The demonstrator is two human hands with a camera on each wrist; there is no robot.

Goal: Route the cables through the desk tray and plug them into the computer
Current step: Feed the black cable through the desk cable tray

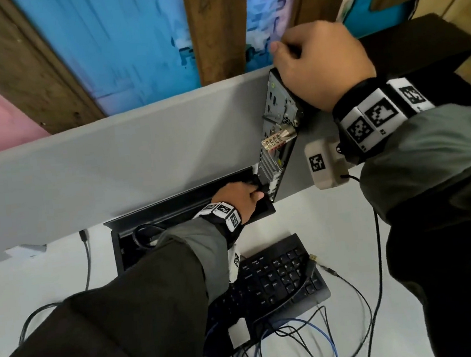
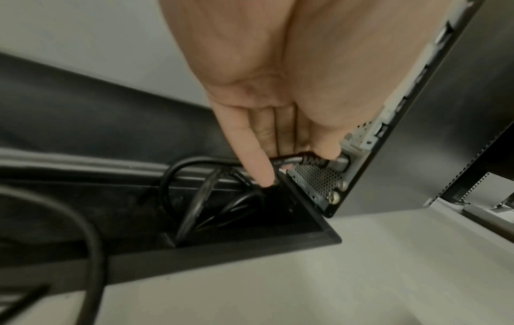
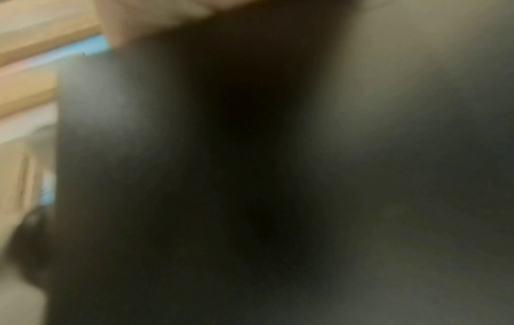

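Note:
A black computer tower (image 1: 282,132) stands at the desk's back right, its rear panel facing left. My right hand (image 1: 318,65) grips its top rear corner; the right wrist view is dark blur against the case (image 3: 250,176). My left hand (image 1: 245,199) reaches over the open black desk tray (image 1: 191,209) and pinches a black power plug (image 2: 333,162) at the socket low on the rear panel (image 2: 319,178). Its cable (image 2: 194,162) loops back down into the tray (image 2: 250,244), where several other cables lie.
A black keyboard (image 1: 280,281) lies on the white desk (image 1: 50,285) in front of the tray. Loose black and blue cables (image 1: 303,334) tangle near the front edge, with a USB plug (image 1: 313,257) on the keyboard. A grey partition (image 1: 110,162) runs behind.

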